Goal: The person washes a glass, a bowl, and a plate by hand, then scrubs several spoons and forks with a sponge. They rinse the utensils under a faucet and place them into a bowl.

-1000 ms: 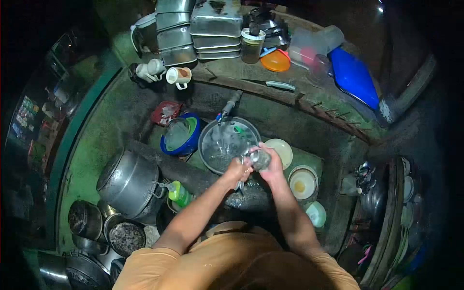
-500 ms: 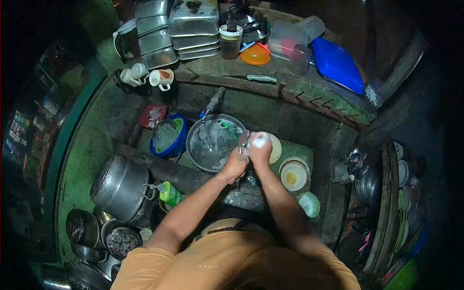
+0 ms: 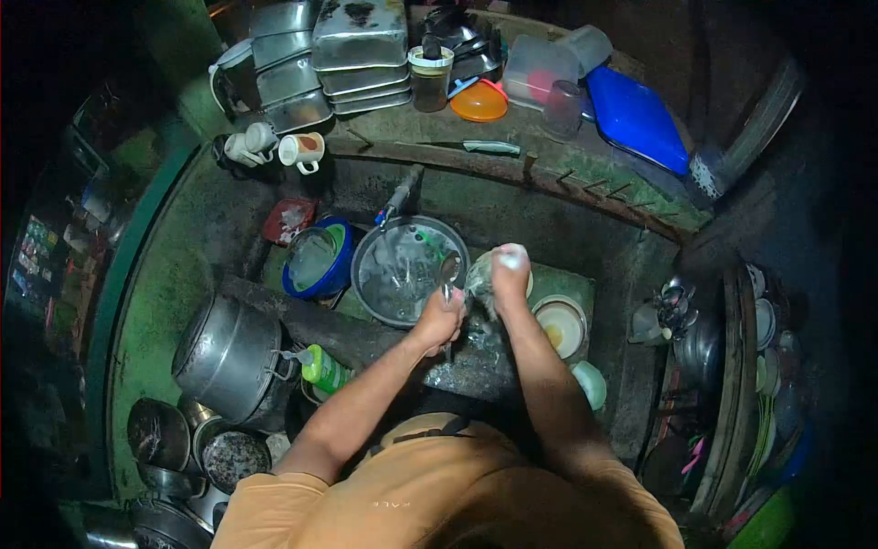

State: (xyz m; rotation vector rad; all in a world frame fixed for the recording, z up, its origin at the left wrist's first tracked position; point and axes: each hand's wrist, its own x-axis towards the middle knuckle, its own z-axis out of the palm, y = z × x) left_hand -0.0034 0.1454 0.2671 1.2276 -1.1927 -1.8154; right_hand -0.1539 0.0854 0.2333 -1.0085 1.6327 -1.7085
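Note:
My left hand (image 3: 439, 320) is closed around the handle of a metal spoon (image 3: 450, 267), its bowl pointing up and away from me; other cutlery may be in the same grip. Close on its right, my right hand (image 3: 510, 279) is closed, with white foam on its knuckles. From its left side shows a pale, foamy scrubber (image 3: 479, 274), blurred at the edges. Behind my hands, a round metal basin (image 3: 358, 293) holds sudsy water and items I cannot make out. A cream dish behind my right hand is partly hidden.
A tap (image 3: 397, 197) juts over the basin. At left are a blue tub (image 3: 344, 265), a big metal pot (image 3: 227, 357) and a green soap bottle (image 3: 322, 368). A cream bowl (image 3: 560, 320) and pale green bowl (image 3: 590, 384) stand at right. Pans (image 3: 361, 46) line the back ledge.
My right hand has drawn away from the spoon to the right, exposing the scrubber beside it. My left hand stays in nearly the same place, still gripping the spoon.

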